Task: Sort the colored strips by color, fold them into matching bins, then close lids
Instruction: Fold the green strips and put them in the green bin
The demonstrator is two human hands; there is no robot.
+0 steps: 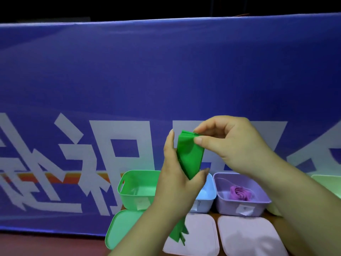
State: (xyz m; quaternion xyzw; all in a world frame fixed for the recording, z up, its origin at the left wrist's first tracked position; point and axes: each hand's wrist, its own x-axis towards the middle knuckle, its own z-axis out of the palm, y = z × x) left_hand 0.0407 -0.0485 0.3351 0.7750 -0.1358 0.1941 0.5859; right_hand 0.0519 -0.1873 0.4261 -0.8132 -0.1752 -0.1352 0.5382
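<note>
We hold a bright green strip (190, 154) up high, folded flat, with its loose end hanging down low. Below it sits an open green plastic bin (136, 193), its green lid (125, 228) lying flat in front. Next to it are a light blue bin (208, 198) and a purple bin (239, 206) with a curled purple strip (239, 194) inside.

Four bins stand in a row on the desk (46, 245) before you, the banner (166, 71) upright behind them. From your left: first bin (136, 189), second bin (207, 198), third bin (241, 206), fourth bin (326, 181). Before the first three lie the left lid (125, 228), middle lid (201, 237) and right lid (249, 237). A coil (239, 194) lies in the third bin. Above the first two bins, the strip (190, 154) stands between your left grip (177, 185), at its lower end, and your right grip (230, 143), at its top.
</note>
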